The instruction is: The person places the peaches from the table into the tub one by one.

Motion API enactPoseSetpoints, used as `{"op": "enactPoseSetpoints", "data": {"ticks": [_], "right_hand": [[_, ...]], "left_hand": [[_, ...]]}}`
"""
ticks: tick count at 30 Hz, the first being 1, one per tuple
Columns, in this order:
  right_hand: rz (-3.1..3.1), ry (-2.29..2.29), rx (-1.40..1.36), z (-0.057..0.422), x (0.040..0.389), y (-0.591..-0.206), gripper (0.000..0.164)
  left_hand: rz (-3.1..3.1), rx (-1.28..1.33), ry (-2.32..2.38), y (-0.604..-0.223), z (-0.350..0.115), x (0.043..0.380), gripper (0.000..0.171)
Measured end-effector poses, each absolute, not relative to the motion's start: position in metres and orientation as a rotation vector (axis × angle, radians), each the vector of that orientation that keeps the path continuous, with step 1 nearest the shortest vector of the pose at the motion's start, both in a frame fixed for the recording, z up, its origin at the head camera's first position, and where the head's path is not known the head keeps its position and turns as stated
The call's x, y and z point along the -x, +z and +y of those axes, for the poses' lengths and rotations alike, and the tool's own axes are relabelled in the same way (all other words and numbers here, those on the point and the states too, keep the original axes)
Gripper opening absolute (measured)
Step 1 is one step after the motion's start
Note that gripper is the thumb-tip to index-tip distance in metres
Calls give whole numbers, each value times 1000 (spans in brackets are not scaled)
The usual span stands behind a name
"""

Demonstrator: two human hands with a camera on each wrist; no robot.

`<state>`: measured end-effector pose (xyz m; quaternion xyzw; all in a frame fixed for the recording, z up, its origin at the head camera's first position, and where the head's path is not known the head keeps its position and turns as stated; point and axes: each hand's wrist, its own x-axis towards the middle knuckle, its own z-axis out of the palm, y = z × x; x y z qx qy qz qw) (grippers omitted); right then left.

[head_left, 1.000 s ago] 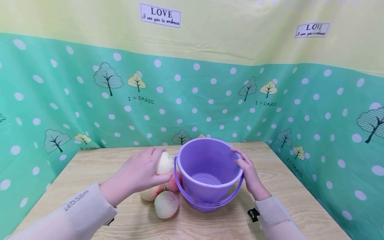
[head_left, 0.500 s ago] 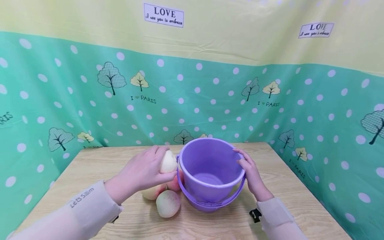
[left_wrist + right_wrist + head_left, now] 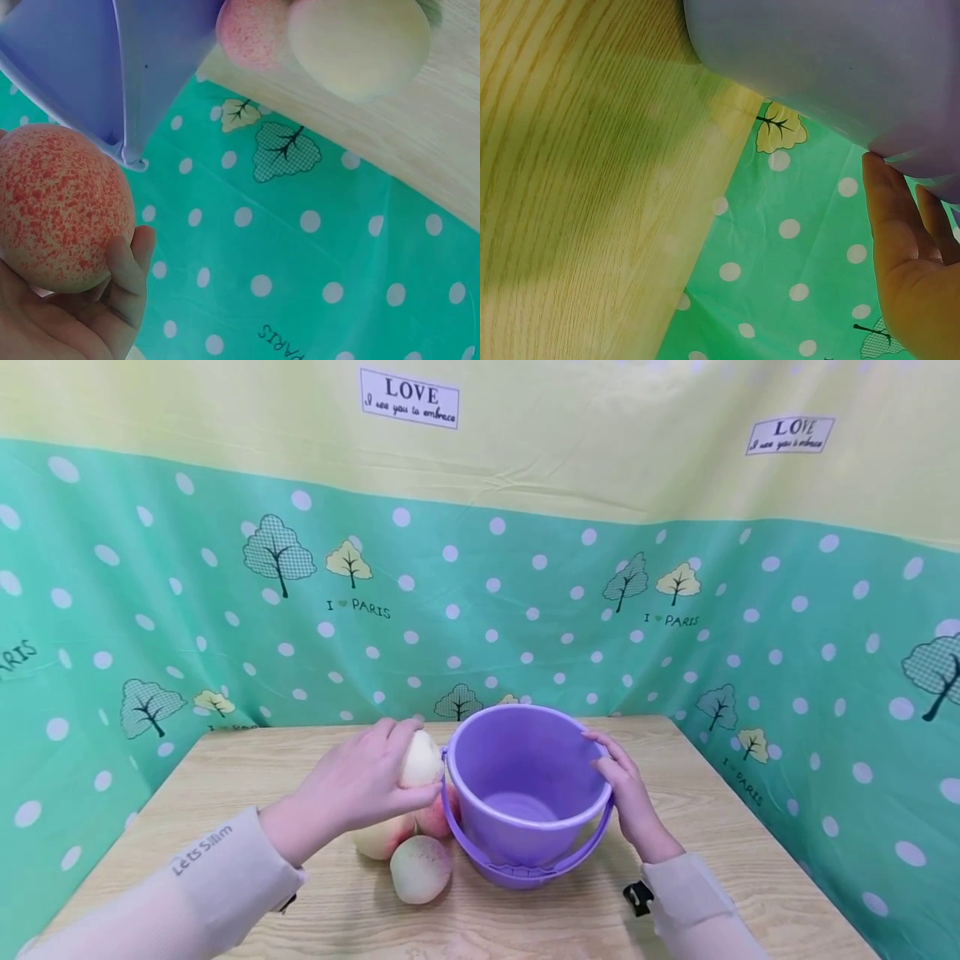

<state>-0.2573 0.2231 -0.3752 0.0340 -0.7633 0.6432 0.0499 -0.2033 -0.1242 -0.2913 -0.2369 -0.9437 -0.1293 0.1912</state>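
Note:
My left hand (image 3: 352, 781) grips a peach (image 3: 422, 760) beside the left rim of a purple bucket (image 3: 517, 839). In the head view this peach looks pale; the left wrist view shows the red-speckled side of the held peach (image 3: 64, 206), with fingers curled beneath it. My right hand (image 3: 628, 793) holds the bucket's right rim, some fingers over the edge and others along the outer wall. The bucket stands on the table with its handle (image 3: 525, 872) hanging down in front. Below the left hand lie a whitish-green peach (image 3: 422, 870), a reddish peach (image 3: 435, 818) and a partly hidden yellowish peach (image 3: 378, 842).
The light wood table (image 3: 300, 918) ends at a green and yellow printed curtain (image 3: 480, 585) along the back and both sides. A small black object (image 3: 637, 897) shows at the right sleeve's cuff.
My left hand has lifted the peach slightly at the bucket's left side. The right hand keeps its place on the rim. The whole head view has shifted a little since the first frame.

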Motion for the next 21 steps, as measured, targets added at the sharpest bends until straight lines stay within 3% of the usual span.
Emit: {"op": "enactPoseSetpoints", "data": {"ticks": [8, 21], "right_hand": [[-2319, 1954, -93, 222, 257, -375, 51], [-2304, 1962, -121, 222, 256, -373, 51]], "left_hand": [[-2668, 667, -422, -282, -123, 205, 51], [-2688, 687, -468, -267, -112, 208, 51]]}}
